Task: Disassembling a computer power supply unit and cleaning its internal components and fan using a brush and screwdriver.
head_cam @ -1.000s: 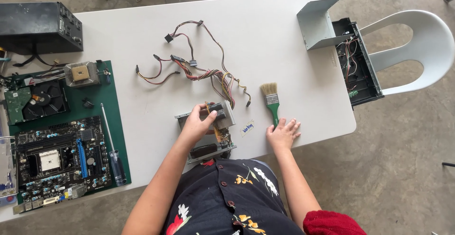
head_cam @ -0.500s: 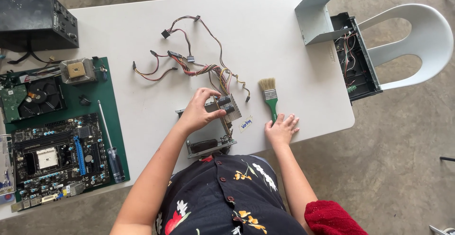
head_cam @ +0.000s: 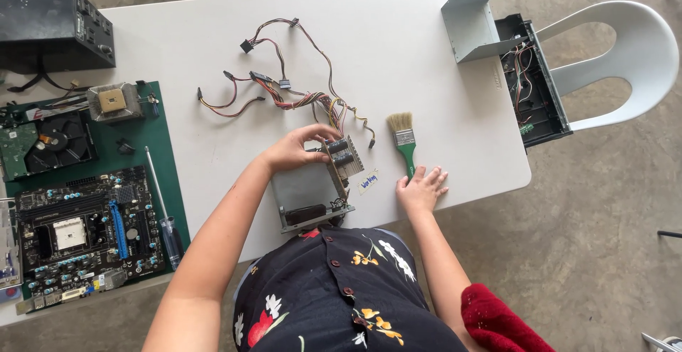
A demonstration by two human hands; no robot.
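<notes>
Seen from above, the left hand (head_cam: 295,149) is curled with fingers clamped on the circuit board of an opened power supply (head_cam: 312,185) at the white table's (head_cam: 398,53) near edge, now tilted further upright, while the right hand (head_cam: 420,187) is laid flat, fingers spread, gripping nothing, below a green-handled paintbrush (head_cam: 405,142).
</notes>
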